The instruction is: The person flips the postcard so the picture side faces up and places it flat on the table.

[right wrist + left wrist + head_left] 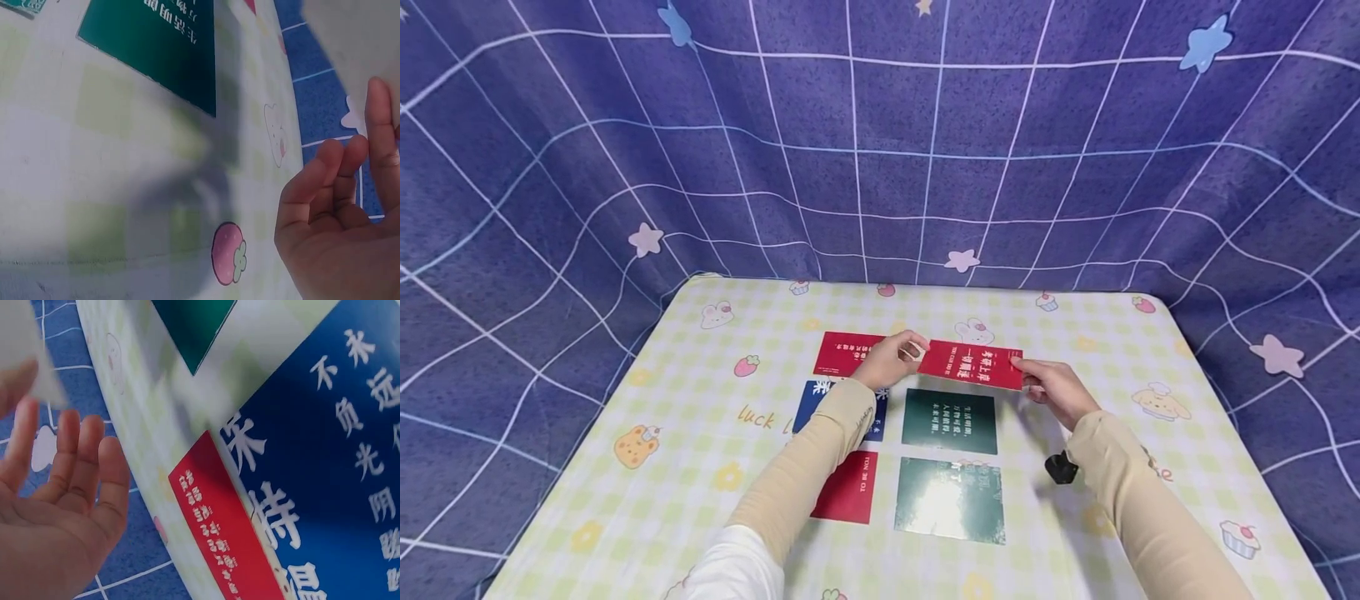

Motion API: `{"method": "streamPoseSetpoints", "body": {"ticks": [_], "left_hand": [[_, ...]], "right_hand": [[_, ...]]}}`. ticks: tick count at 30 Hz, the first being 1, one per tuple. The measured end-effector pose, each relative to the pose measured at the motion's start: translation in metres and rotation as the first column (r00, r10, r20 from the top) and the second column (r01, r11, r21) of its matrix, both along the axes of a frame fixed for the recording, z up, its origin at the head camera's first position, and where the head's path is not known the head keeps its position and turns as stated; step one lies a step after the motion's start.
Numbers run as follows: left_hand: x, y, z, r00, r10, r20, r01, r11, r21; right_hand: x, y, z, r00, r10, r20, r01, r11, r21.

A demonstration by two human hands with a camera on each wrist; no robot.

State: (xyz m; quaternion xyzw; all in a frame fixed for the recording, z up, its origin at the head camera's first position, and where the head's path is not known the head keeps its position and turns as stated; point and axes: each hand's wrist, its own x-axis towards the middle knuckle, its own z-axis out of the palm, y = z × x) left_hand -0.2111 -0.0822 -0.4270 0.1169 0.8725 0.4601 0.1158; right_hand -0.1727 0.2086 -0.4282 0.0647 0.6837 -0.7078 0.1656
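A red card [970,367] with white characters is held up over the far part of the table, its pale back [356,44] showing in the right wrist view. My left hand [887,354] pinches its left end between thumb and index finger, the other fingers apart from it. At the opposite end, my right hand [1060,387] pinches the right edge. Just below the raised card lies a dark green card [951,421]. Another red card [842,354] lies beside my left hand, and a blue card [312,425] lies partly hidden under that forearm.
Nearer the front lie a shiny green card [951,500] and a red card [853,492] partly covered by the left sleeve. A checked cloth [700,417] with cartoon prints covers the table. Behind it hangs a blue curtain [887,200] with grid lines and stars.
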Motion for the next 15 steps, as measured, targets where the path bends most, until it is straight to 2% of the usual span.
{"method": "streamPoseSetpoints", "body": {"ticks": [5, 9, 11, 15], "left_hand": [[0.002, 0.002, 0.004, 0.995, 0.084, 0.053, -0.081, 0.995, -0.049], [0.001, 0.004, 0.008, 0.996, 0.073, 0.041, -0.070, 0.994, -0.080], [0.000, 0.005, 0.010, 0.998, 0.066, 0.020, -0.064, 0.995, -0.081], [-0.004, 0.007, 0.014, 0.996, 0.079, -0.030, -0.082, 0.991, -0.108]], "right_hand": [[-0.005, 0.002, 0.001, 0.999, 0.032, 0.000, -0.032, 0.999, 0.031], [-0.007, 0.001, 0.007, 0.998, 0.043, -0.042, -0.037, 0.990, 0.137], [-0.009, 0.000, 0.009, 0.998, 0.025, -0.062, -0.010, 0.975, 0.220], [-0.012, -0.005, 0.014, 0.994, -0.028, -0.106, 0.066, 0.924, 0.377]]}}
